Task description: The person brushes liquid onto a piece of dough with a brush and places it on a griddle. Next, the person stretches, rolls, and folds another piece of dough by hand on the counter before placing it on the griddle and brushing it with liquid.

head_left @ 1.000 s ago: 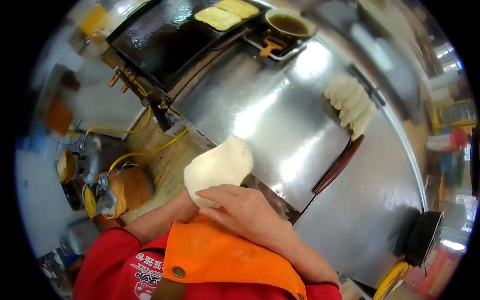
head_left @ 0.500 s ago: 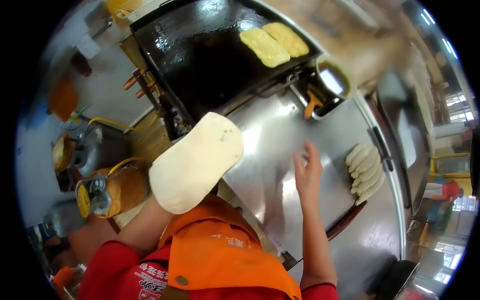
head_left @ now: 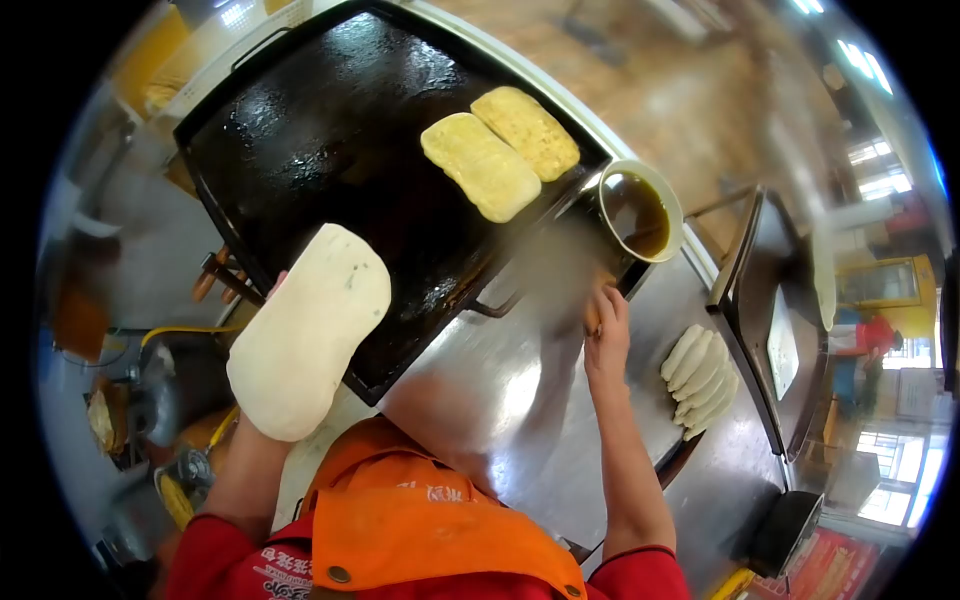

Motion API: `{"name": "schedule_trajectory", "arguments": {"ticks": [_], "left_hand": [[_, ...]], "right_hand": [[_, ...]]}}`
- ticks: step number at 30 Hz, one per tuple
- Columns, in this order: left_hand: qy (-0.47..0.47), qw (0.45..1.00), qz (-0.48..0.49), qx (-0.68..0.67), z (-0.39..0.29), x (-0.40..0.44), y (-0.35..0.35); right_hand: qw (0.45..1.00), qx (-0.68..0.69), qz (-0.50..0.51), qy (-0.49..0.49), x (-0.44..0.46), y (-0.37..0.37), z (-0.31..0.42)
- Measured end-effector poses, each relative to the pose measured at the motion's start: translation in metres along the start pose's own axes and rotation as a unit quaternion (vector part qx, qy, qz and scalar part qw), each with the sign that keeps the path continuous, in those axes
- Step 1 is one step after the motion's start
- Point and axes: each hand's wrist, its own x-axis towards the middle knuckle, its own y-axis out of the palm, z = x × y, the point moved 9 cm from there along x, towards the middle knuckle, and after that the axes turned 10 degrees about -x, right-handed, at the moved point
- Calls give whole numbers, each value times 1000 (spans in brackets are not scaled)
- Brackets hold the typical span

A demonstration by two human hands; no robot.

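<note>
A long, flat sheet of raw dough (head_left: 310,330) with green flecks near its top end lies over my left hand (head_left: 279,283). Most of that hand is hidden beneath the dough; only a bit of finger shows at its left edge. The sheet hangs over the front left corner of the black griddle (head_left: 300,190). My right hand (head_left: 607,335) is closed round the wooden handle of a spatula (head_left: 601,282), whose blade is smeared by motion near the griddle's front edge. Two yellow flatbreads (head_left: 482,168) lie side by side on the griddle.
A bowl of dark oil (head_left: 637,215) stands at the griddle's right corner. Several pale dough strips (head_left: 700,378) rest on the steel table (head_left: 455,395). Farther right is a dark tray (head_left: 765,300). Gas cylinders (head_left: 180,385) stand at the left.
My right hand has reached forward and taken hold of the wooden-handled spatula beside the oil bowl. The dough on my left hand has moved left, over the griddle's corner. The view has shifted.
</note>
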Motion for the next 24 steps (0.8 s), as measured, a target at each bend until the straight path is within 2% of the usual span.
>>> {"name": "schedule_trajectory", "arguments": {"ticks": [2,4,6,8,11,12,13,16,17,19,20,21,23,24], "left_hand": [[-42,995,29,-87,7,21,-1],[-46,994,22,-95,14,35,5],[-9,999,-26,-23,15,39,13],[-4,1000,-19,0,23,45,16],[-6,1000,-3,8,38,52,32],[-9,1000,0,9,44,53,36],[-3,998,39,52,46,56,47],[-10,995,62,81,60,64,69],[-18,995,66,79,67,67,77],[-40,994,74,69,80,73,91],[-53,993,79,64,88,75,98],[-68,993,83,58,95,77,104],[-104,989,92,42,110,81,116],[-127,987,96,31,118,83,121]], "right_hand": [[999,35,10,1,-2,-18,7],[998,61,12,-8,-4,-51,24],[997,55,-24,-53,-6,-83,38],[993,70,-60,-68,1,-103,40],[996,43,-60,-59,36,-100,23],[997,52,-37,-34,45,-90,9],[997,64,-33,-39,53,-81,0],[994,94,-32,-37,67,-59,-22],[982,175,-50,43,68,-53,-45],[921,324,-84,199,66,-41,-78],[837,457,-150,260,59,-39,-87],[770,532,-187,300,50,-33,-100],[607,660,-254,363,32,-14,-127],[545,687,-267,399,25,-2,-135]]}}
